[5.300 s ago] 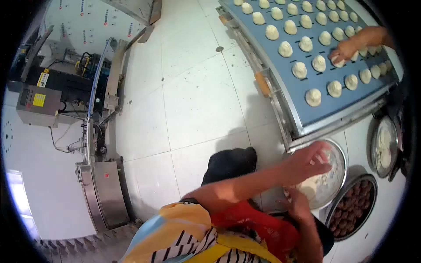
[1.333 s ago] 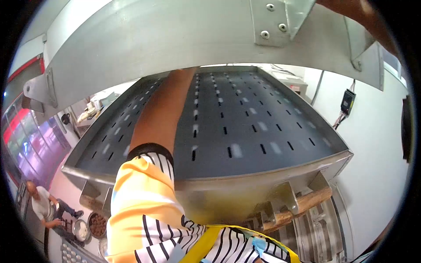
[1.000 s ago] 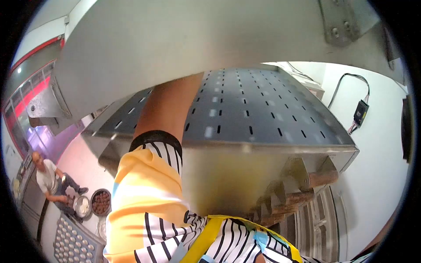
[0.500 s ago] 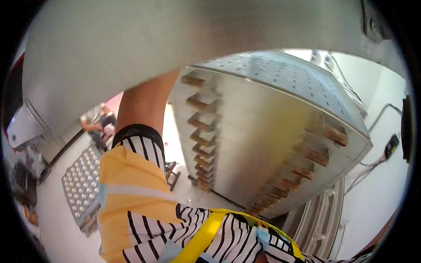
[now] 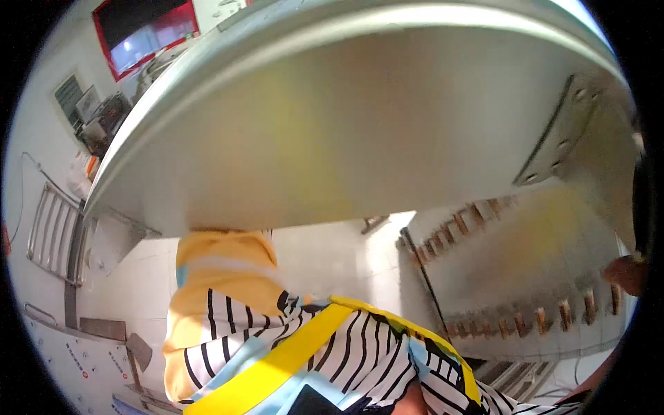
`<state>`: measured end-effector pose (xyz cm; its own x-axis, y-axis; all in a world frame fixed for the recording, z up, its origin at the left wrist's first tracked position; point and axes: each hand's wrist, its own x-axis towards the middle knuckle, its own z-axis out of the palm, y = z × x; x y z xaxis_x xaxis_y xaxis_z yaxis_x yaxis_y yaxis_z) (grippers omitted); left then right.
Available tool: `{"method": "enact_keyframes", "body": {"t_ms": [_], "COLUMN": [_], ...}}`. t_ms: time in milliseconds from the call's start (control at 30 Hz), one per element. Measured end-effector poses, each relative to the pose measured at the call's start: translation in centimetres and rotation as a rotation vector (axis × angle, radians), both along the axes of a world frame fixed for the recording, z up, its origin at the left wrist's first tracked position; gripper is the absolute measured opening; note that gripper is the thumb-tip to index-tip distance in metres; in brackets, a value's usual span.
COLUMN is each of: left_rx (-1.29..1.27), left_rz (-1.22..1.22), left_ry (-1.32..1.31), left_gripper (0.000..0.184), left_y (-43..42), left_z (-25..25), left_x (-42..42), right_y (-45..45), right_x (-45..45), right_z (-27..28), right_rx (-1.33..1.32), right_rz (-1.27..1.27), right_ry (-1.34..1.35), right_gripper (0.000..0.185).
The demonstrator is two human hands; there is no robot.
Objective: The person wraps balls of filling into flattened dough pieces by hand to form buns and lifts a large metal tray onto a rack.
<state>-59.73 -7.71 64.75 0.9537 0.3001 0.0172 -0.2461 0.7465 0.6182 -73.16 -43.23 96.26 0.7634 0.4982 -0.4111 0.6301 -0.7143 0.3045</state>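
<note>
A large metal tray (image 5: 387,131) fills the upper middle, tilted, its side wall close to me and a riveted bracket at its right end. My left sleeve (image 5: 225,277) reaches up to the tray's lower edge; the tray hides my left forearm and hand. At the far right, part of my right hand (image 5: 624,274) shows below the tray's bracketed end. It is dark and cut off by the view's edge, so its fingers and grip cannot be made out.
Behind the tray on the right stands a stack of metal trays (image 5: 512,266) with rows of wooden pegs. A metal rack (image 5: 55,228) is at the left, near a wall with a red-framed window (image 5: 149,38). Pale floor tiles (image 5: 332,270) show below the tray.
The view has swung, and the tray now spans the upper middle. The stack has shifted lower right. My left forearm has gone behind the tray, and part of my right hand has appeared.
</note>
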Motion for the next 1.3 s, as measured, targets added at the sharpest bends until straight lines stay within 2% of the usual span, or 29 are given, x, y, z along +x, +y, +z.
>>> {"method": "enact_keyframes", "body": {"t_ms": [100,200,267,400,467,567,900,1133,1167,1267,1300], "left_rx": [-0.048,-0.110,-0.152,-0.232,-0.276,-0.321,-0.384,-0.389,-0.384,-0.364,-0.360], "left_rz": [0.149,0.285,0.368,0.512,0.571,0.638,0.706,0.752,0.754,0.762,0.763], "left_ry": [0.178,0.334,0.423,0.529,0.569,0.609,0.662,0.640,0.624,0.540,0.501], "left_gripper": [0.059,0.059,0.059,0.060,0.060,0.060,0.061,0.062,0.062,0.063,0.063], "left_y": [8.9,14.2,16.0,19.0,20.5,23.4,37.5,46.0,46.9,49.9,51.0], "left_z": [-6.8,-12.3,-16.3,-21.1,-22.5,-24.4,-28.6,-28.5,-28.2,-26.7,-26.2], "left_x": [-5.9,-10.0,-11.2,-12.8,-14.8,-14.2,-6.7,-1.2,0.0,5.7,7.7], "right_y": [6.7,10.3,11.4,14.8,17.1,21.4,36.6,44.9,45.5,49.1,48.9], "right_x": [2.6,8.0,13.0,19.5,19.9,24.2,34.0,42.4,43.5,50.6,52.8], "right_z": [0.1,-1.7,-6.4,-10.6,-10.3,-12.3,-16.9,-17.6,-17.7,-19.1,-21.8], "right_rx": [-0.032,-0.004,0.232,0.322,0.351,0.349,0.463,0.536,0.540,0.390,0.417], "right_rz": [0.069,0.152,0.252,0.383,0.473,0.544,0.594,0.523,0.501,0.213,0.251], "right_ry": [0.050,0.101,0.161,0.194,0.215,0.275,0.289,0.337,0.382,0.853,0.927], "right_gripper": [0.035,0.035,0.024,0.023,0.027,0.031,0.023,0.025,0.026,0.034,0.040]}}
